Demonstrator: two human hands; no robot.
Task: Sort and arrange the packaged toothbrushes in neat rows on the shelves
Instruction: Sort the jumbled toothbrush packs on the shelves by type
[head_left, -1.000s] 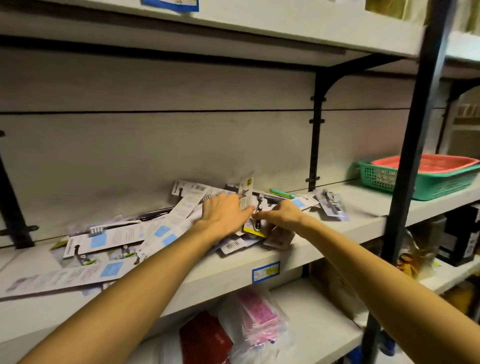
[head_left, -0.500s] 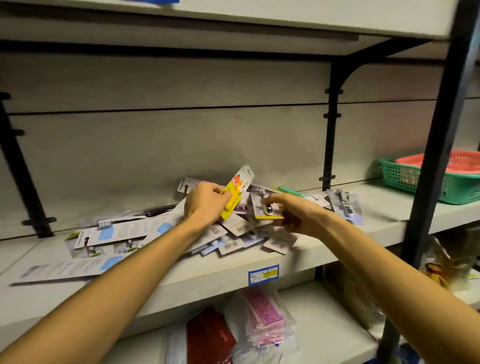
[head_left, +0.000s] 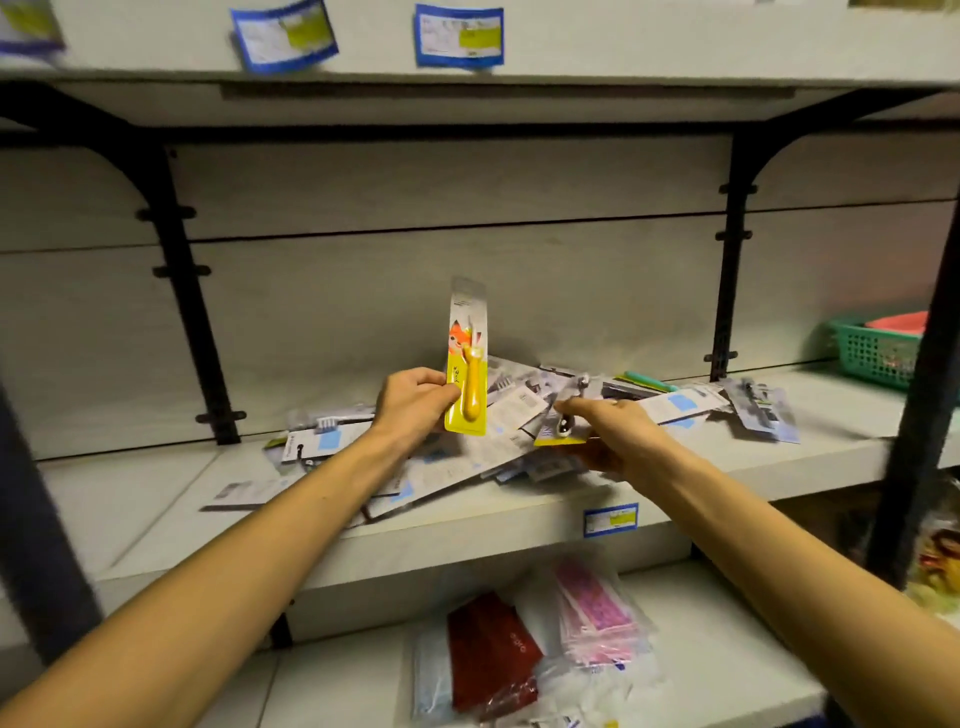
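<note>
Looking down through the head camera, we see our left hand (head_left: 415, 402) pinching a yellow toothbrush pack (head_left: 466, 364) by its lower left edge, thumb in front and fingers curled behind. We hold the pack upright above the shelf (head_left: 519, 512), its fox picture facing us. Our right hand (head_left: 615, 434) is pinched on a second pack (head_left: 563, 428) with a yellow bottom edge, tilted low just over the heap. Beneath both hands lies a loose pile of packaged toothbrushes (head_left: 519, 410), overlapping at all angles along the middle of the shelf, with a few strays (head_left: 761, 410) to the right. A green basket (head_left: 878, 353) stands at the far right of the same shelf. On the shelf below we see red and pink packets (head_left: 545, 639) in clear wrap.
</note>
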